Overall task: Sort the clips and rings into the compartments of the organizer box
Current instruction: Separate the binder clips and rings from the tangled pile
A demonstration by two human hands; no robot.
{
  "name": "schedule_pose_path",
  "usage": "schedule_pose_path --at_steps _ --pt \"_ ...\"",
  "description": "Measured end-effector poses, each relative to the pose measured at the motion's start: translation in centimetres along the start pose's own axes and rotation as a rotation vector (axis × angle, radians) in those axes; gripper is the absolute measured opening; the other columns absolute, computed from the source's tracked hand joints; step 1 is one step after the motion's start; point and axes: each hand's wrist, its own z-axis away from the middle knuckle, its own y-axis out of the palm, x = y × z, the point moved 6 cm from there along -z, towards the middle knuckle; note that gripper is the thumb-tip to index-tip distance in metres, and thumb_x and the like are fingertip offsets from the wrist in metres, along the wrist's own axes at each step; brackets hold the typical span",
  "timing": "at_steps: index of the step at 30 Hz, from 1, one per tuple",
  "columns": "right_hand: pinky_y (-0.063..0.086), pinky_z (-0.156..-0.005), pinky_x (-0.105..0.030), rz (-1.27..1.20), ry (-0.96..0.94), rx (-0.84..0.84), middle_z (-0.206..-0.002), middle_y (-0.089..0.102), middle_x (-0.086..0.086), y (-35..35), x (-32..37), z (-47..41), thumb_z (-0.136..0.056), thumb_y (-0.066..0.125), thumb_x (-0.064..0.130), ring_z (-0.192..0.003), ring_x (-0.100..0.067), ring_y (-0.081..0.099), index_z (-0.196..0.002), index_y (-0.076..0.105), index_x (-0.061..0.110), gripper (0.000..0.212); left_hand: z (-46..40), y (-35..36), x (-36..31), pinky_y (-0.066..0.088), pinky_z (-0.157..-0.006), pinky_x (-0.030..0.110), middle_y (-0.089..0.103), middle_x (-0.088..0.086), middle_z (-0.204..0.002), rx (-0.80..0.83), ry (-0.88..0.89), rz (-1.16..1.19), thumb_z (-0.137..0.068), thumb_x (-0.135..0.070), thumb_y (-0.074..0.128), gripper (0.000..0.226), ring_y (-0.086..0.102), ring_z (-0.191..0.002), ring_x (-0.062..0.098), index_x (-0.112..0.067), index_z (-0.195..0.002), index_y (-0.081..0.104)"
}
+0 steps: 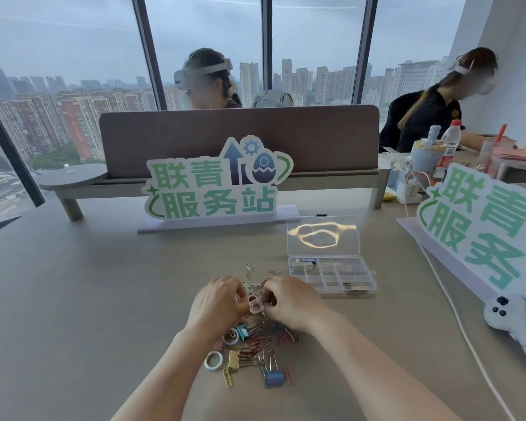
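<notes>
Clips and rings (249,350) are found heaped in a loose, mixed pile on the table (88,299), directly in front of the person and largely outside the organizer box (331,276), which stands just beyond and to the right of the pile with its clear lid folded back. Most compartments appear bare; small items are noted in a far-left cell and a near-right cell, their kind too small to tell.

The step in hand is judged to be picking and separating, early in the sort. Both hands are brought together over the far side of the pile. The left hand (217,302) is curled, with small pink items apparently held at its fingertips. The right hand (289,302) is likewise curled; a pink ring (255,305) lies between the two hands, and which hand grips it cannot be told with certainty.

The next move is judged to call for freeing one item from the tangle, then carrying it right and forward to a chosen compartment without dragging linked clips along.

The pile is seen to hold wire paper clips in several colours, blue and gold binder clips, and a silver-blue ring (213,360) at the near-left edge.
</notes>
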Motion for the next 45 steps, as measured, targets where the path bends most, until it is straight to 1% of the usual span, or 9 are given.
schedule_pose_path --at_steps 6,10,14,17,19,26,33,39,45 --pt "0.039 -0.066 -0.032 0.038 0.007 0.050 -0.092 0.061 -0.001 0.8 0.3 -1.3 -0.085 0.061 0.033 -0.080 -0.022 0.054 -0.087 0.059 0.018 0.016 -0.3 0.7 0.1 0.046 -0.075 0.028 0.062 -0.009 -0.091 0.030 0.081 0.016 -0.081 -0.031 0.062 0.011 0.053 -0.094 0.012 -0.022 -0.087 0.063" --pt "0.042 -0.067 -0.032 0.036 0.021 0.068 -0.096 0.064 -0.003 1.1 0.0 -1.6 -0.082 0.062 0.031 -0.086 -0.026 0.060 -0.087 0.062 0.017 0.015 -0.6 1.2 0.6 0.044 -0.074 0.025 0.062 -0.010 -0.090 0.025 0.095 0.038 -0.080 -0.033 0.063 0.012 0.053 -0.095 0.010 -0.024 -0.088 0.066" --pt "0.046 -0.069 -0.032 0.005 0.047 0.054 -0.096 0.065 0.002 0.7 -1.1 -1.3 -0.080 0.060 0.029 -0.087 -0.021 0.061 -0.086 0.063 0.020 0.010 -0.8 1.6 0.8 0.045 -0.076 0.024 0.064 -0.011 -0.095 0.055 0.121 0.040 -0.080 -0.038 0.064 0.016 0.052 -0.097 0.008 -0.026 -0.088 0.071" --pt "0.044 -0.067 -0.030 -0.002 0.065 0.065 -0.095 0.064 0.002 0.6 -1.8 -1.1 -0.080 0.061 0.026 -0.085 -0.019 0.059 -0.088 0.064 0.020 0.010 -1.0 1.6 0.7 0.046 -0.079 0.026 0.064 -0.011 -0.097 0.072 0.136 0.046 -0.079 -0.035 0.065 0.016 0.052 -0.099 0.009 -0.027 -0.090 0.073" --pt "0.047 -0.071 -0.031 -0.008 0.075 0.063 -0.095 0.065 0.003 0.6 -2.2 -1.0 -0.080 0.063 0.027 -0.086 -0.018 0.060 -0.087 0.064 0.021 0.009 -1.0 1.5 0.6 0.047 -0.080 0.027 0.064 -0.012 -0.096 0.082 0.149 0.056 -0.078 -0.035 0.065 0.015 0.052 -0.099 0.008 -0.028 -0.089 0.073" --pt "0.051 -0.074 -0.034 -0.039 0.085 0.078 -0.092 0.065 0.006 0.7 -2.9 -0.8 -0.077 0.065 0.028 -0.085 -0.016 0.060 -0.086 0.064 0.024 0.009 -1.1 1.4 0.3 0.046 -0.082 0.026 0.061 -0.016 -0.095 0.120 0.163 0.052 -0.081 -0.039 0.067 0.011 0.048 -0.097 0.004 -0.029 -0.084 0.072" --pt "0.052 -0.073 -0.036 -0.079 0.106 0.089 -0.088 0.067 0.004 0.5 -3.7 -0.5 -0.077 0.066 0.025 -0.081 -0.017 0.062 -0.082 0.064 0.023 0.006 -1.4 1.7 -0.2 0.048 -0.081 0.029 0.055 -0.016 -0.092 0.162 0.187 -0.005 -0.083 -0.040 0.065 0.014 0.048 -0.096 0.006 -0.026 -0.080 0.067" --pt "0.048 -0.069 -0.032 -0.076 0.119 0.092 -0.080 0.062 0.008 0.1 -4.2 -0.1 -0.077 0.066 0.024 -0.077 -0.015 0.060 -0.083 0.065 0.023 0.006 -1.1 1.5 -0.4 0.047 -0.077 0.025 0.056 -0.011 -0.095 0.099 0.178 -0.008 -0.083 -0.030 0.060 0.008 0.049 -0.094 0.008 -0.023 -0.082 0.062" --pt "0.050 -0.074 -0.033 -0.005 0.063 0.169 -0.090 0.062 0.006 0.6 -3.0 -0.3 -0.079 0.063 0.025 -0.085 -0.017 0.060 -0.086 0.063 0.025 0.007 -0.5 1.2 -0.6 0.046 -0.072 0.025 0.055 -0.011 -0.094 0.053 0.170 0.023 -0.081 -0.030 0.060 0.007 0.049 -0.090 0.008 -0.023 -0.081 0.058"
